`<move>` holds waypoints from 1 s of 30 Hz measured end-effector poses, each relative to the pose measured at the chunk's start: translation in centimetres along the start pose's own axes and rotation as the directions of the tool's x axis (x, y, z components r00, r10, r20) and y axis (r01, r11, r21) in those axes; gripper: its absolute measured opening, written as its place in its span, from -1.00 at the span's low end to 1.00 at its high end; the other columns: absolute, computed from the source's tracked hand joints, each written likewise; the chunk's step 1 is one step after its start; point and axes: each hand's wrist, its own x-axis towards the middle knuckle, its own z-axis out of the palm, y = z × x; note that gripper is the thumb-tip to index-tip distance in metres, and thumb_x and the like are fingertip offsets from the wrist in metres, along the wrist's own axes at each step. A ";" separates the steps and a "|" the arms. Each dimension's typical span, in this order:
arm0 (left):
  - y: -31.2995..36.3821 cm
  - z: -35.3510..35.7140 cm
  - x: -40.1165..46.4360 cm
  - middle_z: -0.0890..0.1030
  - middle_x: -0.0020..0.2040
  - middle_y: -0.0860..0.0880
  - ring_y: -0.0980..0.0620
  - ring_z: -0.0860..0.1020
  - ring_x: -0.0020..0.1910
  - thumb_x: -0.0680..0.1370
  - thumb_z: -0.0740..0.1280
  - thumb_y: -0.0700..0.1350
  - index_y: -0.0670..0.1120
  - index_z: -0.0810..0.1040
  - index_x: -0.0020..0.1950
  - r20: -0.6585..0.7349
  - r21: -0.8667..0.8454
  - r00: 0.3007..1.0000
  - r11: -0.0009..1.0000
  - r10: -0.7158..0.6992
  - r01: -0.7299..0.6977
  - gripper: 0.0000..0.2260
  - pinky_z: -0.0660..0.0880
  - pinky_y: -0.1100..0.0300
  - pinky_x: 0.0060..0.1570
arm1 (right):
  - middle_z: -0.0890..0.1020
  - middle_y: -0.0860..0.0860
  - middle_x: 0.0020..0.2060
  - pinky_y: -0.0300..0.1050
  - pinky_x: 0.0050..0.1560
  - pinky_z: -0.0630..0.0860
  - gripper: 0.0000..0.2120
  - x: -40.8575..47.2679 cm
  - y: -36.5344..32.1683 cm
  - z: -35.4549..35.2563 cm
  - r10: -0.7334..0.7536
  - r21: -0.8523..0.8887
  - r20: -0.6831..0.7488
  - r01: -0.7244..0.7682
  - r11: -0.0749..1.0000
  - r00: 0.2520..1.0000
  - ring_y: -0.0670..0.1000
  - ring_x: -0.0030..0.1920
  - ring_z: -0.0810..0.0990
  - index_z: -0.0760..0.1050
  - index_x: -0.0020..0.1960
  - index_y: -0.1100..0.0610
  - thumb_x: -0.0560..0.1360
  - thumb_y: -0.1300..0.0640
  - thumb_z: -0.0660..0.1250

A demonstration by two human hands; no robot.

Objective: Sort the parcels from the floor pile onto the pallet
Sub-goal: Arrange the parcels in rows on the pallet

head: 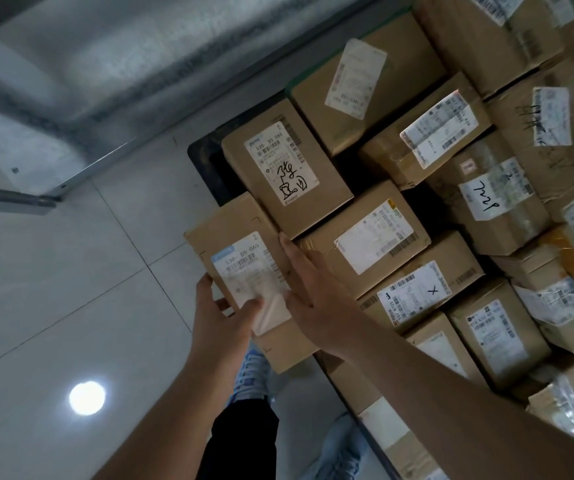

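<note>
The room: a pale tiled floor (81, 271) with dark grout lines and one round reflection of a lamp (87, 398), bounded at the far side by a grey wall whose base carries a metal rail (98, 164).

The pallet (206, 161): a dark platform, visible only at its far left corner and along its near left edge, otherwise hidden under a dense stack of brown cardboard parcels, each bearing a white shipping label. The cartons lie touching one another at varied angles; a few dark gaps stay open between them near the middle.

The step in hand, judged from the pose: placement of one more carton at the pallet's left edge. The held parcel (244, 278) overhangs that edge, its far end tucked against a labelled box with handwriting (285, 168), and it appears only partly supported from below.

The left hand (219, 317) grips the parcel's near left side, thumb lying across the label. The right hand (313, 289) rests flat and extended along the parcel's right edge, fingers straight, pressing rather than clasping.

The next move likely calls for a push inward toward the stack until the carton sits fully over the pallet, then release; let go too soon, it could tip to the floor.

Below the hands: a dark trouser leg (244, 441) and light blue shoes (251, 375), close beside the pallet.
</note>
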 end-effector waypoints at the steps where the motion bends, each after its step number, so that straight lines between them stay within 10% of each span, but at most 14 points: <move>1: -0.2 0.3 0.5 0.65 0.12 -0.09 -0.05 0.70 0.05 0.54 0.50 -0.23 0.20 0.41 0.33 -0.003 -0.006 1.000 1.000 -0.001 0.001 -0.49 0.69 -0.11 -0.04 | 0.18 -0.23 0.55 0.15 0.40 0.50 -0.22 0.4 0.3 0.1 0.009 -0.009 0.001 -0.009 1.000 1.000 0.03 0.48 0.35 -0.16 0.65 -0.38 0.67 0.13 0.20; 13: -3.1 1.7 4.9 0.63 0.13 -0.01 -0.03 0.67 0.10 0.54 0.51 -0.20 0.19 0.32 0.46 -0.055 0.018 0.998 1.000 0.018 -0.017 -0.38 0.68 -0.11 0.01 | 0.06 -0.16 0.69 0.23 0.61 0.23 -0.26 2.6 3.6 2.4 0.066 -0.016 -0.088 -0.068 0.998 0.994 0.03 0.68 0.03 -0.05 0.67 -0.29 0.69 0.20 0.21; 30: -4.7 1.8 6.5 0.66 0.07 -0.06 -0.09 0.71 0.02 0.46 0.58 -0.17 0.20 0.40 0.23 -0.049 -0.006 0.999 1.000 0.013 -0.013 -0.48 0.69 -0.12 -0.09 | 0.43 -0.12 0.38 0.12 0.22 0.60 -0.44 3.5 3.8 4.2 0.008 -0.227 -0.363 -0.097 0.969 0.932 -0.03 0.29 0.51 0.29 0.63 -0.01 0.64 0.08 0.26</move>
